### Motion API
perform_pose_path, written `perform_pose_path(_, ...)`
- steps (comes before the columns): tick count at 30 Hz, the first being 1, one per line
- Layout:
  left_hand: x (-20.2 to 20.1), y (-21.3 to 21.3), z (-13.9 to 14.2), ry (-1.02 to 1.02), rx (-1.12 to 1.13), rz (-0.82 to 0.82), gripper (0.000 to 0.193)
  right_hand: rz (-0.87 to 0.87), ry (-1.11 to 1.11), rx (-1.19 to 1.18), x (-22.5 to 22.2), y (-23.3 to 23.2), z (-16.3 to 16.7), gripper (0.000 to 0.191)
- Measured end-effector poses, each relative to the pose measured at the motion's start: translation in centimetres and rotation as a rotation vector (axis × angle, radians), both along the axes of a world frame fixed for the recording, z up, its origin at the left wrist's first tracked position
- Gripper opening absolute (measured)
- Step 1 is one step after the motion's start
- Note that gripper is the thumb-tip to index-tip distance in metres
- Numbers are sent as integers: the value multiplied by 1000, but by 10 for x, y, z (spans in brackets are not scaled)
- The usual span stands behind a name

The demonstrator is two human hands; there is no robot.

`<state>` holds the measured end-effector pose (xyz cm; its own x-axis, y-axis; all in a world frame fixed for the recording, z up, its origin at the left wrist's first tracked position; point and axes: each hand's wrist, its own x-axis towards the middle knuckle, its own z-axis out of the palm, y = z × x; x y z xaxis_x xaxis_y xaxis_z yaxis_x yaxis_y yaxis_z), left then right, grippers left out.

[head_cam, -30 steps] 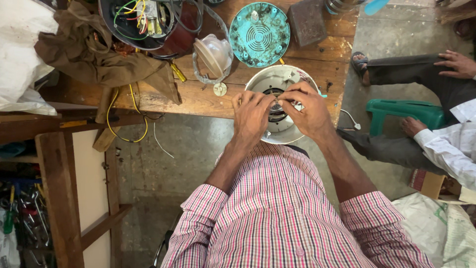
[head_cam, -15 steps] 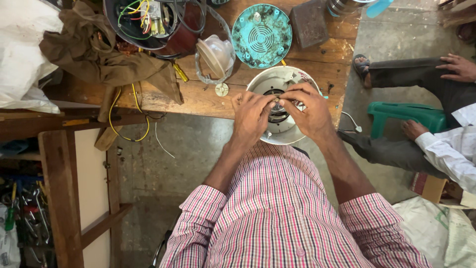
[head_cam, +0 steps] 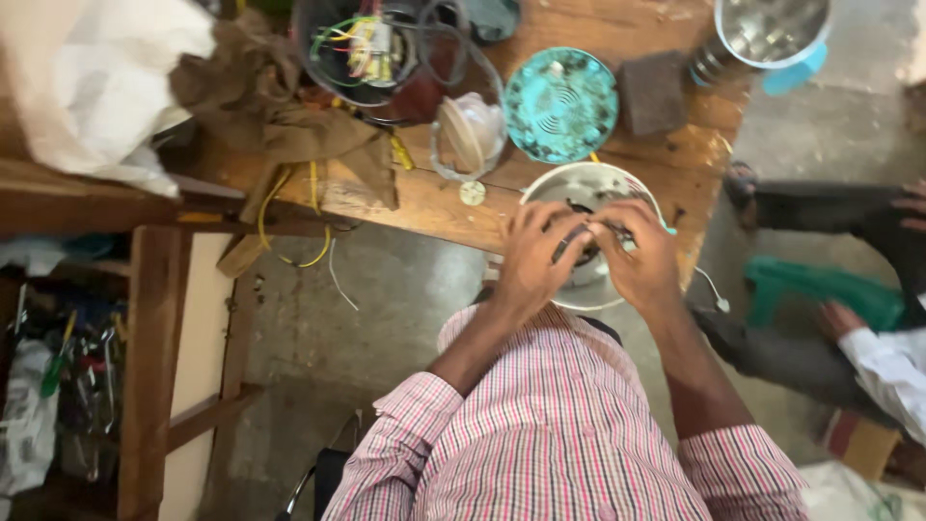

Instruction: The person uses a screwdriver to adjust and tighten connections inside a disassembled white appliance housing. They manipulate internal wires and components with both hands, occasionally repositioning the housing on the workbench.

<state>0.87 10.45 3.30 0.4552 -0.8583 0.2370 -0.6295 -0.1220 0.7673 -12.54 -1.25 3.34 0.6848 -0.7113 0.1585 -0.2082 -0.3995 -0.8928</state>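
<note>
Both hands are curled over the round white housing [head_cam: 586,198] at the near edge of the wooden surface [head_cam: 439,207], left hand [head_cam: 533,253] and right hand [head_cam: 640,259] pinching small dark parts inside it, a teal fan grille [head_cam: 560,104] just beyond.

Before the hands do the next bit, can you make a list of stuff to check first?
1. Both hands on the work: ok. The left hand and right hand sit over the round white housing.
2. Housing fully on the wooden table: not ok; it hangs over the near edge.
3. What the fingers grip inside: cannot tell, hidden.
4. Teal round cover out of the way: ok, apart behind the housing.
5. Small white disc safe: not ok, close to the edge.
</note>
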Motion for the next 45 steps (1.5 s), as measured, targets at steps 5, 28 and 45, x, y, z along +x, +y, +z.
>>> perform_pose_path(5, -1, 4, -9, 66, -34, 37, 19, 20, 49, -62, 1, 1, -2, 15)
perform_pose_path(28, -21, 58, 9, -25, 23, 359, 28, 68, -26, -201, 2, 9, 15, 16)
perform_pose_path(45, 228, 82, -63, -133, 279, 579, 38, -124, 125, -371, 11, 20, -3, 16)
